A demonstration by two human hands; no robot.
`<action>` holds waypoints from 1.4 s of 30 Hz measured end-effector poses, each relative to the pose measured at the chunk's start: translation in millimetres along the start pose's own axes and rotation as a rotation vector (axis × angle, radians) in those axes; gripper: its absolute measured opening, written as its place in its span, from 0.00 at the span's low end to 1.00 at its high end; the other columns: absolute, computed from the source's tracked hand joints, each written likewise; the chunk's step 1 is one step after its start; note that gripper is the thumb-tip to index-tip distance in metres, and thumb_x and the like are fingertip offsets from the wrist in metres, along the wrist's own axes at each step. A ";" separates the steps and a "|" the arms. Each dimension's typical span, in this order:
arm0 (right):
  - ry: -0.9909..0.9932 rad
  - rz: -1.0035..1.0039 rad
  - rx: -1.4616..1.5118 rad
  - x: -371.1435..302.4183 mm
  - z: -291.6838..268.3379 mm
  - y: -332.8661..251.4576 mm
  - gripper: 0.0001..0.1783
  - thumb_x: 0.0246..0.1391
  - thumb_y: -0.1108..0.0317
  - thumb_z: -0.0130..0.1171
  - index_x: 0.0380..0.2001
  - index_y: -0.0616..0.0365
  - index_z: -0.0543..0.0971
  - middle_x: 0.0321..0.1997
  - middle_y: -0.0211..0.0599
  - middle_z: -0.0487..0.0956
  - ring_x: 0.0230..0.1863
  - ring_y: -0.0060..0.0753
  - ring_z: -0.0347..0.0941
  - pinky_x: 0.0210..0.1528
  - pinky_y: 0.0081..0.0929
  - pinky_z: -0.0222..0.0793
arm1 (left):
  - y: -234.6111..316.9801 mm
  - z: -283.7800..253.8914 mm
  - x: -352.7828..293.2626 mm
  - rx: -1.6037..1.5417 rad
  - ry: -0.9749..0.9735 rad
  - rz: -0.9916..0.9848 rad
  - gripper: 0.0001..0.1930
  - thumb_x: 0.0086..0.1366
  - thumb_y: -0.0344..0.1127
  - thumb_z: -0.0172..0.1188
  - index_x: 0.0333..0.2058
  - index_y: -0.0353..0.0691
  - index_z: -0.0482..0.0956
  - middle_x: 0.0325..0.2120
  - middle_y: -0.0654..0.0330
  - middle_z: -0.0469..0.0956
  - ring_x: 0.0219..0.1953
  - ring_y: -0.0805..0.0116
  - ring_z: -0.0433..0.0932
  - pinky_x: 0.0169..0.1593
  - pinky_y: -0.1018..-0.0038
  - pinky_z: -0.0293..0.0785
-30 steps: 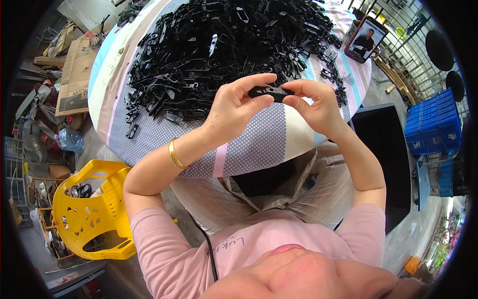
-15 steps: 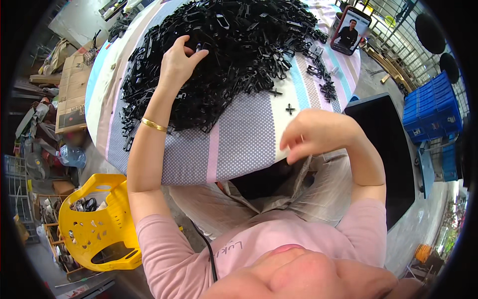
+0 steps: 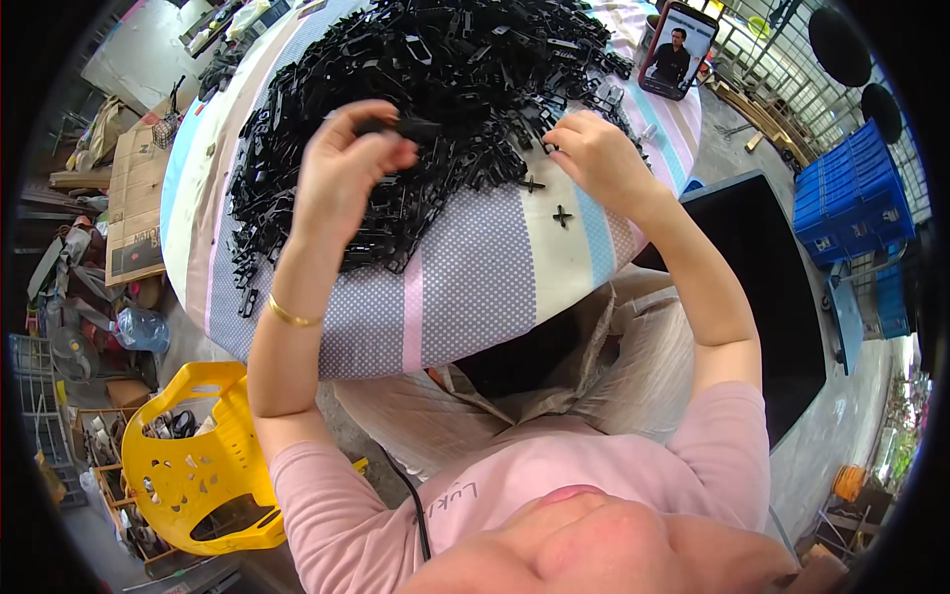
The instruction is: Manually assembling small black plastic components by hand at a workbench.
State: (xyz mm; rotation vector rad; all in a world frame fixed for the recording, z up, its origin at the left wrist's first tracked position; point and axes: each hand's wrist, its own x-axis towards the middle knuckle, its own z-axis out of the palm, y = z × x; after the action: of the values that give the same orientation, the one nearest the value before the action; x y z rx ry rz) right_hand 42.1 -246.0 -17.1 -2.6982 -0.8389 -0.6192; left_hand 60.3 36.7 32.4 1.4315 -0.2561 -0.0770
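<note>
Piece (image 3: 420, 130), dark, elongated, in left hand (image 3: 341, 170), jagged heap (image 3: 455, 89) beyond

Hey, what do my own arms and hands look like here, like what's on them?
Both arms have short, pale pink sleeves. Your left hand is gloveless, with a thin gold-coloured bangle above it. Your right hand is gloveless too, its wrist unadorned.

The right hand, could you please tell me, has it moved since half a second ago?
Yes: the right hand has moved away from the person, from the near side of the black cross-shaped pieces to beyond them, by the black pile.
</note>
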 end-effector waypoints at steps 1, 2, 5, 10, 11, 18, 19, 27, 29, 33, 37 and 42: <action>0.060 -0.013 0.069 0.0 -2.1 0.3 0.10 0.41 0.77 0.59 0.31 0.62 0.77 0.33 0.39 0.75 0.39 0.40 0.71 0.40 0.31 0.69 | -5.6 8.7 -10.2 -0.084 -0.070 -0.070 0.12 0.56 0.21 0.53 0.41 0.30 0.72 0.30 0.58 0.75 0.29 0.71 0.78 0.37 0.77 0.78; 0.119 -0.027 0.138 0.0 -4.2 0.4 0.10 0.40 0.77 0.59 0.31 0.63 0.77 0.33 0.39 0.75 0.38 0.41 0.71 0.40 0.32 0.69 | -10.6 16.3 -19.3 -0.102 -0.126 -0.143 0.11 0.56 0.21 0.55 0.40 0.31 0.73 0.31 0.57 0.76 0.31 0.71 0.79 0.38 0.78 0.78; 0.171 -0.006 0.172 -1.5 -9.6 -1.1 0.09 0.42 0.76 0.60 0.31 0.64 0.77 0.33 0.39 0.76 0.34 0.35 0.73 0.36 0.26 0.70 | -18.7 36.7 -34.0 0.113 -0.281 -0.106 0.12 0.57 0.19 0.53 0.41 0.33 0.75 0.30 0.59 0.76 0.30 0.73 0.78 0.36 0.80 0.77; 0.124 0.301 0.736 -3.0 -25.3 -25.1 0.09 0.50 0.71 0.59 0.34 0.65 0.79 0.33 0.34 0.77 0.28 0.21 0.71 0.31 0.17 0.68 | -32.8 43.0 -41.1 0.396 -0.195 0.073 0.16 0.56 0.16 0.51 0.44 0.34 0.75 0.32 0.57 0.78 0.30 0.74 0.79 0.36 0.81 0.76; 0.128 0.376 1.051 -3.6 -28.0 -30.6 0.10 0.53 0.68 0.58 0.35 0.65 0.79 0.33 0.32 0.77 0.28 0.17 0.70 0.30 0.15 0.67 | -35.0 42.7 -41.2 0.468 -0.161 0.175 0.18 0.55 0.16 0.51 0.45 0.34 0.75 0.33 0.56 0.78 0.29 0.74 0.79 0.36 0.81 0.76; -0.037 0.607 1.185 -4.8 -31.4 -66.5 0.10 0.52 0.67 0.59 0.29 0.65 0.80 0.25 0.32 0.79 0.22 0.16 0.70 0.27 0.14 0.66 | -33.0 43.1 -47.1 0.748 -0.155 0.608 0.26 0.48 0.14 0.52 0.49 0.37 0.72 0.34 0.53 0.78 0.31 0.62 0.80 0.34 0.76 0.76; -0.072 0.632 1.169 -4.3 -32.1 -69.7 0.10 0.52 0.67 0.59 0.28 0.65 0.80 0.25 0.32 0.79 0.22 0.16 0.70 0.27 0.14 0.66 | -33.9 43.4 -47.7 0.787 -0.141 0.695 0.27 0.48 0.15 0.52 0.50 0.38 0.71 0.35 0.53 0.78 0.31 0.61 0.80 0.34 0.75 0.76; -0.057 0.645 1.178 -4.4 -25.2 -74.5 0.10 0.51 0.65 0.60 0.27 0.63 0.79 0.25 0.31 0.80 0.21 0.14 0.70 0.25 0.13 0.64 | -29.6 38.7 -48.7 0.821 -0.043 0.559 0.23 0.53 0.16 0.51 0.49 0.38 0.70 0.30 0.55 0.79 0.31 0.67 0.80 0.32 0.77 0.76; -0.030 0.638 1.163 -5.8 -21.7 -72.8 0.10 0.51 0.65 0.61 0.27 0.63 0.79 0.23 0.29 0.79 0.21 0.13 0.69 0.23 0.12 0.62 | -24.3 41.1 -47.7 0.540 -0.171 0.092 0.21 0.56 0.18 0.51 0.49 0.35 0.70 0.30 0.55 0.79 0.32 0.70 0.80 0.35 0.79 0.77; 0.075 0.561 0.968 -9.6 -7.7 -65.3 0.09 0.49 0.66 0.62 0.27 0.63 0.79 0.21 0.28 0.78 0.20 0.13 0.68 0.22 0.12 0.61 | -34.8 49.1 -47.9 0.148 -0.197 -0.002 0.21 0.57 0.19 0.51 0.51 0.30 0.66 0.35 0.55 0.77 0.38 0.70 0.78 0.43 0.79 0.75; 0.163 0.452 0.740 -9.4 -5.9 -69.5 0.09 0.47 0.68 0.64 0.26 0.64 0.79 0.20 0.29 0.76 0.19 0.15 0.67 0.21 0.15 0.61 | -37.4 52.5 -50.6 -0.033 -0.273 -0.008 0.24 0.59 0.22 0.53 0.54 0.26 0.61 0.43 0.54 0.73 0.46 0.70 0.73 0.51 0.78 0.70; 0.269 0.281 0.662 -9.6 -3.8 -86.6 0.11 0.46 0.68 0.64 0.27 0.67 0.78 0.21 0.34 0.76 0.21 0.18 0.69 0.22 0.16 0.64 | -38.3 47.8 -44.5 -0.010 -0.109 -0.095 0.22 0.58 0.25 0.58 0.51 0.29 0.65 0.38 0.56 0.74 0.37 0.73 0.76 0.44 0.80 0.74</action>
State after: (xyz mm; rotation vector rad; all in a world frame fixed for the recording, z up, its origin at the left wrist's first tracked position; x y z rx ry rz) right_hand -16.9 -182.4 -9.0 -2.0238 -0.4688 -0.5087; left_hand 10.5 -5.9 -5.5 1.4308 -0.2764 -0.2342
